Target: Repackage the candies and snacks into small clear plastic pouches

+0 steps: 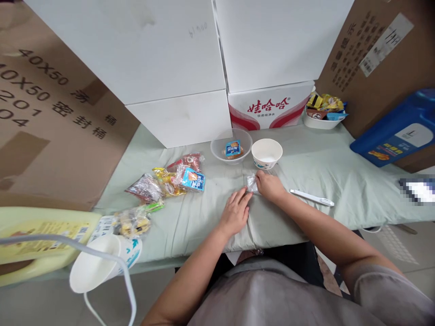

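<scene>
A small clear plastic wrapper [251, 183] lies on the green cloth in front of me. My right hand [269, 185] is closed on its right side, fingertips pressed together at the plastic. Resting on the cloth, my left hand [236, 210] has its fingers stretched out, the tips touching or very near the wrapper's lower left edge. Just beyond my right hand stands a white paper bowl [267, 151] with a blue-green pattern. Beside it a translucent plastic bowl [217, 151] holds a blue-labelled snack packet [233, 148]. A white utility knife [311, 197] lies right of my right forearm.
Several wrapped snacks [170, 181] are heaped at the left. A white tub [321, 123] of snacks stands at the back right, near a blue bottle [397, 129]. White boxes [190, 118] wall the back. A paper bucket [102, 262] and grey cable [127, 280] are front left.
</scene>
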`<control>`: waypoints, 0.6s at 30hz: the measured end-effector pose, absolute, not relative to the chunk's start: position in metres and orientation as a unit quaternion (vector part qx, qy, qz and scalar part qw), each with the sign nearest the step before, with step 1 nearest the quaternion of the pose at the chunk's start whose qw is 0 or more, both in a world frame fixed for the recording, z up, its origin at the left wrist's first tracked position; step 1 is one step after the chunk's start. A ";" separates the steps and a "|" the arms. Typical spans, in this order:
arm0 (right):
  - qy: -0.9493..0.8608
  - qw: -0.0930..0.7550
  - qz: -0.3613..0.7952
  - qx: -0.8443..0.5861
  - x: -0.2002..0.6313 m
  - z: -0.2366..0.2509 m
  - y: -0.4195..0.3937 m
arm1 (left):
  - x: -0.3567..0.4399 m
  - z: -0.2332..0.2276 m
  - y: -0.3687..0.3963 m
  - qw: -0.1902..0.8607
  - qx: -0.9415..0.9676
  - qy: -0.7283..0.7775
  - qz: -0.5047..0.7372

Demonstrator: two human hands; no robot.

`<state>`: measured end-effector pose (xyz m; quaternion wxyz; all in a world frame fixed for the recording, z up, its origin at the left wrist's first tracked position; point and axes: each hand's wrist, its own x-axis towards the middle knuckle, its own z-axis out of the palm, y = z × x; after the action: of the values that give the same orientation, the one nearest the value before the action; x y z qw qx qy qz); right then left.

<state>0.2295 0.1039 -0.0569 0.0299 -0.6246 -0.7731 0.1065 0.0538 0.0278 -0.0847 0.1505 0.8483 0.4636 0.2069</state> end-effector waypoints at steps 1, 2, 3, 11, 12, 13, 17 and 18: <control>-0.771 0.030 0.104 -0.628 0.229 -0.057 0.104 | 0.054 -0.085 0.028 0.147 0.848 0.468 0.200; -0.768 0.031 0.100 -0.632 0.228 -0.058 0.103 | 0.055 -0.084 0.028 0.143 0.847 0.473 0.195; -0.766 0.032 0.096 -0.635 0.227 -0.057 0.103 | 0.056 -0.084 0.027 0.139 0.847 0.477 0.191; -0.821 0.157 -0.003 -0.550 0.240 -0.050 0.086 | 0.056 -0.087 0.026 0.124 0.841 0.479 0.219; -0.843 0.168 -0.003 -0.512 0.242 -0.055 0.083 | 0.055 -0.088 0.026 0.124 0.838 0.476 0.235; -0.864 0.169 0.002 -0.475 0.243 -0.061 0.080 | 0.054 -0.089 0.026 0.124 0.835 0.473 0.253; -0.896 0.104 0.043 -0.429 0.244 -0.086 0.074 | 0.052 -0.092 0.025 0.127 0.817 0.471 0.307; -0.894 0.094 0.050 -0.436 0.243 -0.090 0.074 | 0.052 -0.092 0.025 0.125 0.815 0.471 0.314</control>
<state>0.2427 0.0742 -0.0900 0.0938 -0.4359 -0.8937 0.0498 0.0522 0.0246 -0.0920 0.1248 0.8149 0.4713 0.3135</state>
